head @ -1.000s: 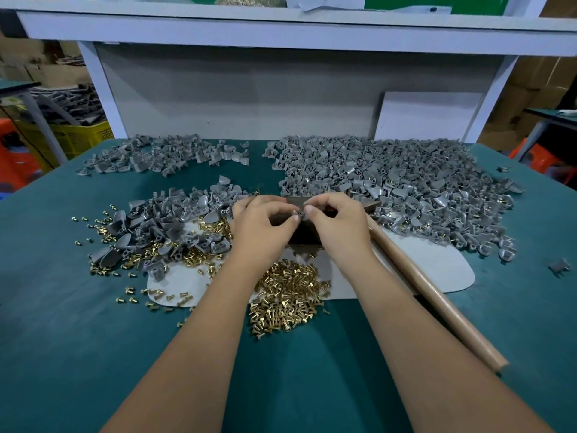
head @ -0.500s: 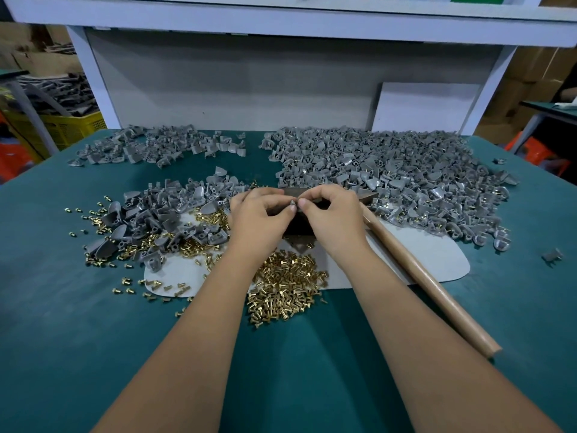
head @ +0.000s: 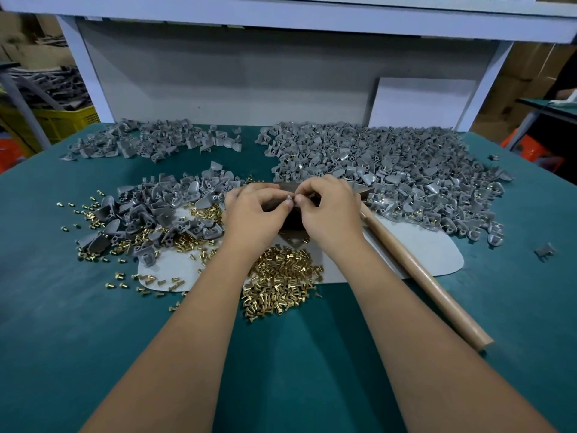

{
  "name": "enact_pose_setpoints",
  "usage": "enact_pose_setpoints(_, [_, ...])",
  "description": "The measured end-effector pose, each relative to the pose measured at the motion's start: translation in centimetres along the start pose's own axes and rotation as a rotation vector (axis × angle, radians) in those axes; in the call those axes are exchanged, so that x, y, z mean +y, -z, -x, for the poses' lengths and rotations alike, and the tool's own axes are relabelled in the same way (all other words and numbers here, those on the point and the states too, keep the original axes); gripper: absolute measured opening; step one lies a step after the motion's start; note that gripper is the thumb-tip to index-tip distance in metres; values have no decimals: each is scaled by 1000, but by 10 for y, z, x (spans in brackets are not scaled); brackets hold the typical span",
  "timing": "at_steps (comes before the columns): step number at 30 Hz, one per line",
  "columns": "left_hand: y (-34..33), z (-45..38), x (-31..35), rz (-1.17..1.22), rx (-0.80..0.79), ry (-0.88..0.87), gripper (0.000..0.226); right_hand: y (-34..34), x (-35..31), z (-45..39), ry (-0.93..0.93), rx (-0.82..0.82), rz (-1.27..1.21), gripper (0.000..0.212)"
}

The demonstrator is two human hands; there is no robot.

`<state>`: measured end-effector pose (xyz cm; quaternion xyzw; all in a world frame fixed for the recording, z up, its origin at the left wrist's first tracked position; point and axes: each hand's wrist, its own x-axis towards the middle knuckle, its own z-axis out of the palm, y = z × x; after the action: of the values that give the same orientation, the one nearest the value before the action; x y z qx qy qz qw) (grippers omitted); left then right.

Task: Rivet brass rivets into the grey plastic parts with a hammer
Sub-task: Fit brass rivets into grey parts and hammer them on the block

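Both hands are meeting over a dark block on the teal table (head: pixel 93 354): the left hand (head: pixel 256 215) and right hand (head: pixel 327 210) are pinching one small grey plastic part (head: pixel 289 200) between their fingertips, seemingly seating a rivet. Doing this well probably means keeping the rivet square in its hole before hammering. The wooden-handled hammer (head: pixel 421 276) is lying just right of the right hand, its long axis running diagonally, handle end pointing toward the person's right. Loose brass rivets (head: pixel 281 282) are piling just below the wrists.
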<state>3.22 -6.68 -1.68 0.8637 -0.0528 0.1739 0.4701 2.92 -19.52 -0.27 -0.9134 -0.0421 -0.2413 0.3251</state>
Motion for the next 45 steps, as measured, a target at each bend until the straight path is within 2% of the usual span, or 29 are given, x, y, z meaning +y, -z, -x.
enact_pose_setpoints(4, [-2, 0, -2, 16, 4, 15, 16, 1, -4, -4, 4, -40, 73, 13])
enact_pose_setpoints(11, [-2, 1, -2, 30, -1, 12, 15, 0, -3, -3, -28, -44, 26, 18])
enact_pose_setpoints(13, [-1, 0, -3, 18, -8, 10, 13, 2, 0, -2, -49, -59, -77, 18])
enact_pose_setpoints(16, [0, 0, -2, 28, -15, 21, 15, 12, 3, -3, -175, -76, -373, 17])
enact_pose_setpoints(18, [0, 1, -2, 35, -13, 24, 16, 15, 5, -4, -203, -73, -428, 18])
enact_pose_setpoints(22, [-1, 0, -2, 42, -8, 15, 15, 11, 0, -4, -120, -81, -308, 13])
enact_pose_setpoints(29, [-1, -3, -4, 59, -13, 5, 15, 4, -6, -2, -52, -12, -151, 25])
enact_pose_setpoints(37, [-1, -3, -4, 92, -24, 10, 16, -5, -5, 5, 25, 117, -109, 10])
enact_pose_setpoints(40, [0, -3, -4, 113, -41, 14, 24, -3, -3, 5, 35, 92, -125, 11])
enact_pose_setpoints(45, [1, -4, -5, 123, -67, 22, 20, 2, -6, -2, -45, 0, -141, 23])
